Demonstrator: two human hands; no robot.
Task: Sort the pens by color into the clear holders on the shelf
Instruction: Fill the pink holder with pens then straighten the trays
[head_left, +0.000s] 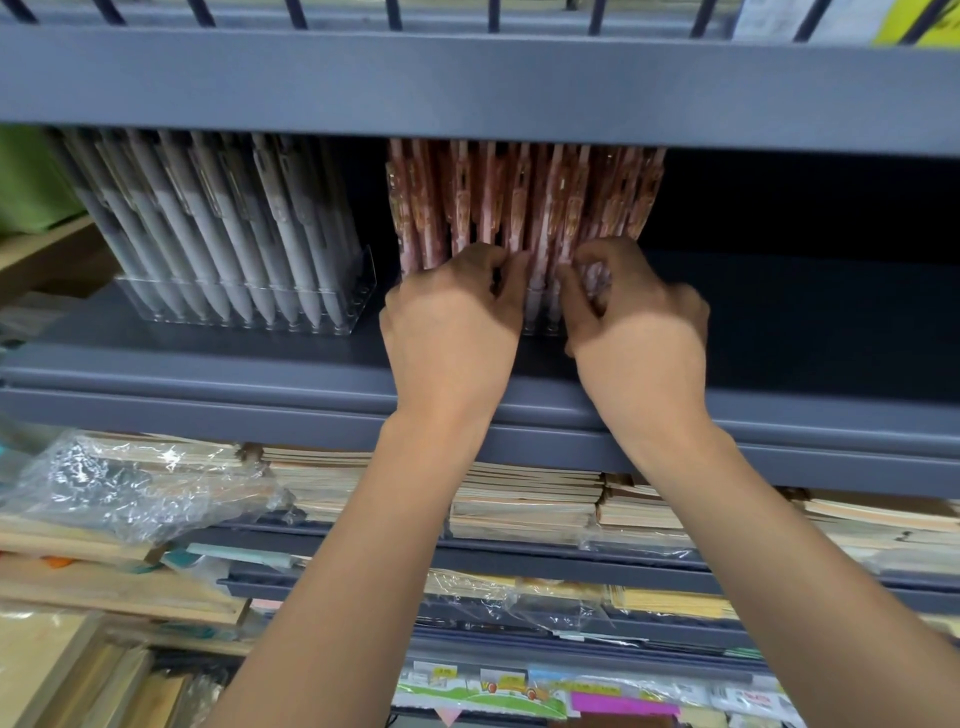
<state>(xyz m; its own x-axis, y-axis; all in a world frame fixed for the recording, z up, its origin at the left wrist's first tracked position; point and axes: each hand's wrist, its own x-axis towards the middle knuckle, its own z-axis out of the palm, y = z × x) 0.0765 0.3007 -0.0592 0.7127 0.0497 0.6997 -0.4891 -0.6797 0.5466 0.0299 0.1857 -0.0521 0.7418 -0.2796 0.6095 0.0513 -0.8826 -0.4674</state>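
Head view, from where we both stand:

— Do you see? Both hands are at the pink pens (524, 208). The left hand (457, 322) has its fingers curled and pressed together against the lower part of the row, and the right hand (639, 317) is bent the same way, its fingertips (571, 270) pinching at one or two pens near the middle.

— Yes. The pink ones stand upright in the right holder, on the grey shelf (260, 358). I can hardly see that holder; the hands cover most of it. The grey pens (223, 223) are already in their own clear holder (249, 306), just beside on the left.

— So I think the step now is to seat the pink pens straight in their slots. To do it well, I would hold the neighbours steady with the left hand and push only one pen down with the right — not the whole row.

— Agreed. The pens are packed closely and lean a little, so a strong push may tip several together. Also the shelf above is low; the tops almost touch it, so the lifting room is small.

— Then small moves, from the bottom end. And the holder should not slide back into the dark part.
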